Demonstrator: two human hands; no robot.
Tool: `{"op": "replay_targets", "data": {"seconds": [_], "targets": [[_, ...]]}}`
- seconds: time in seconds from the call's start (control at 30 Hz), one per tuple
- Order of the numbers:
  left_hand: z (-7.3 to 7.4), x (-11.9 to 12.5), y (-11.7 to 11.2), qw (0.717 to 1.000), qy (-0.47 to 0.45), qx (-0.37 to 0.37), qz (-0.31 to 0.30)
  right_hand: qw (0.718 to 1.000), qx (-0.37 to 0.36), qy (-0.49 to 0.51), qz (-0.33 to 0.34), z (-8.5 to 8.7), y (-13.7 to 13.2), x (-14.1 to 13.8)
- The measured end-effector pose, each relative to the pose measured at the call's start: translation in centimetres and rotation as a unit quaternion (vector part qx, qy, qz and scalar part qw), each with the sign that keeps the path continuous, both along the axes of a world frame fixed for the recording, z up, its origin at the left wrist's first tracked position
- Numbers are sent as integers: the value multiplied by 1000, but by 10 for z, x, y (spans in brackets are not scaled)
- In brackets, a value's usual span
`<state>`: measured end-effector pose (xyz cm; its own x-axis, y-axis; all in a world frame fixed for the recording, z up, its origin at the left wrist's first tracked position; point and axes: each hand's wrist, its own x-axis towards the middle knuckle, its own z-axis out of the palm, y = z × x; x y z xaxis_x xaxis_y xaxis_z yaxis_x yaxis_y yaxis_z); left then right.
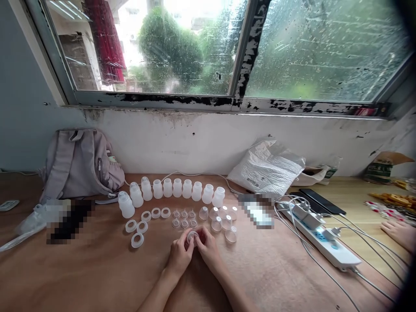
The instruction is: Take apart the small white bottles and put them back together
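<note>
My left hand (180,256) and my right hand (209,248) meet at the middle of the table, both closed on a translucent white bottle ring (193,235). Both thumbs press at its centre; whether a nipple sits inside is hard to see. Just beyond the fingers lie several clear nipples (184,214) in two rows. To their right stand several clear dome caps (230,234). Several loose white rings (137,240) lie left of the nipples. A curved row of small frosted baby bottles (186,189) stands behind; the leftmost ones (126,205) have tops fitted.
A grey backpack (81,164) leans on the wall, with a plastic bag (30,221) in front. At right are a silver mailer bag (266,167), a white power strip (325,238) with cables and a dark phone (321,202). Another person's hand (399,234) rests at the right edge.
</note>
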<state>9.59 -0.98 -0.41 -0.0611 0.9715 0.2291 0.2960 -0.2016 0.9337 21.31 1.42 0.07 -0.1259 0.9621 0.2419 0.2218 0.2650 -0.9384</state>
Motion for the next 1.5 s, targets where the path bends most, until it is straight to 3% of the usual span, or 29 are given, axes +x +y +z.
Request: {"op": "replay_targets", "data": {"seconds": [0.23, 0.33, 0.47, 0.77, 0.9, 1.03, 1.13, 1.2, 1.27, 1.4, 1.5], "targets": [[-10, 2, 8, 977, -173, -122, 5, 973, -147, 148, 94, 7, 1, -1], [-8, 0, 10, 959, -230, -159, -39, 977, -145, 127, 90, 5, 2, -1], [-2, -2, 8, 951, -245, -179, -52, 984, -126, 103, 79, 3, 1, 0], [-3, -7, 6, 984, -139, -115, 8, 984, -113, 77, 112, 6, -2, -5], [6, -15, 4, 993, -95, -64, 34, 966, -148, 118, 174, 5, -3, -8], [20, -31, 12, 993, -85, -61, 50, 964, -152, 135, 169, 0, -2, -7], [34, -55, 32, 995, -9, -51, 85, 964, -165, 137, 156, -2, -1, -6], [45, -73, 54, 989, 110, -20, 97, 963, -173, 134, 157, -3, 0, -6], [55, -91, 78, 952, 278, -3, 127, 962, -176, 132, 163, -3, 1, -6], [68, -115, 122, 926, 348, -6, 149, 958, -176, 144, 174, -3, 2, -4], [66, -121, 136, 912, 378, 5, 161, 955, -179, 153, 183, -3, 2, -2]]}}
